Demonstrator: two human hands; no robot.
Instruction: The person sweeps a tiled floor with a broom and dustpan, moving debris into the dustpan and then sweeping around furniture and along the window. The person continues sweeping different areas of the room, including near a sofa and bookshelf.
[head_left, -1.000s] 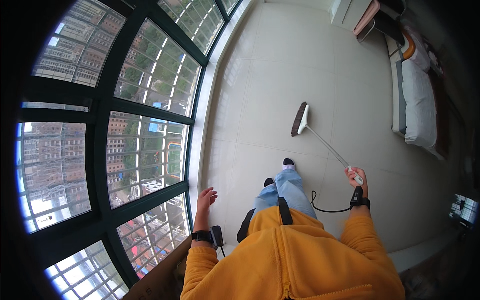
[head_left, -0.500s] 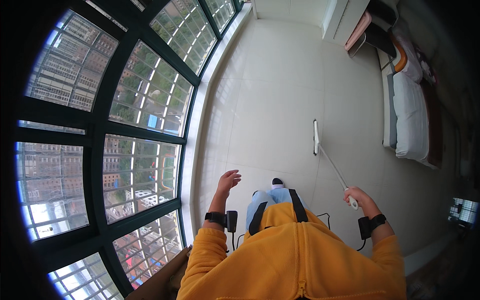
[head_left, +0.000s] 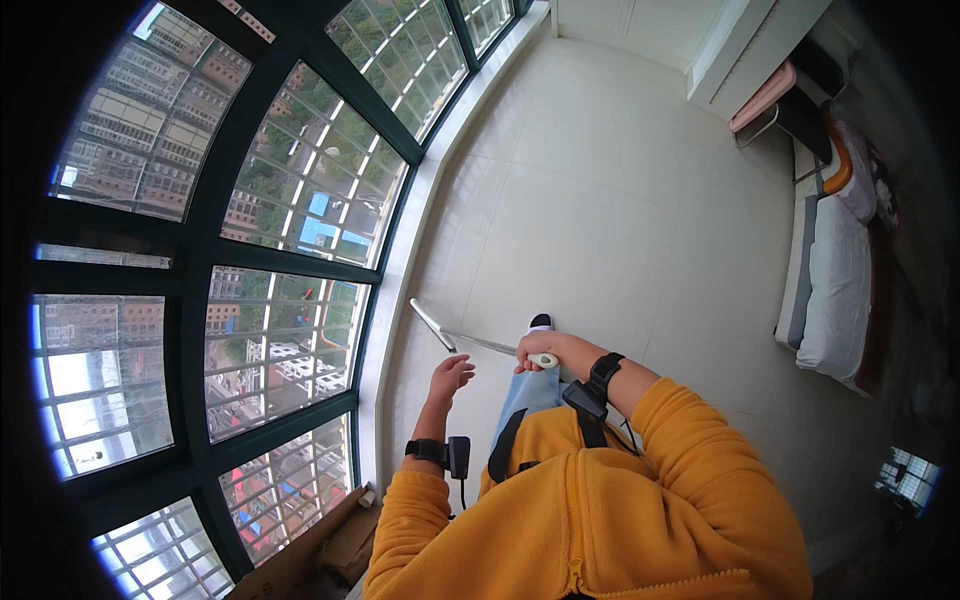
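My right hand (head_left: 541, 352) is closed around the handle end of a white, long-handled squeegee (head_left: 482, 343). The handle slants left across the floor from my fist. Its narrow, dark-edged head (head_left: 433, 325) lies near the foot of the window wall. My left hand (head_left: 452, 377) hangs just below that head, fingers loosely apart, holding nothing. In the picture its fingertips come close to the head's lower end; whether they touch cannot be made out.
Barred windows in dark green frames (head_left: 393, 152) run along my left, above a white sill (head_left: 411, 229). A cardboard box (head_left: 300, 552) stands at lower left. To the right is a bed-like seat with a white cushion (head_left: 836, 290), near a pink-backed folding chair (head_left: 765, 98). Pale tiles (head_left: 600, 190) cover the floor.
My right hand has swept the squeegee from the right over to the left, across my front. The squeegee's head now lies by the window wall. My left hand has shifted slightly down.
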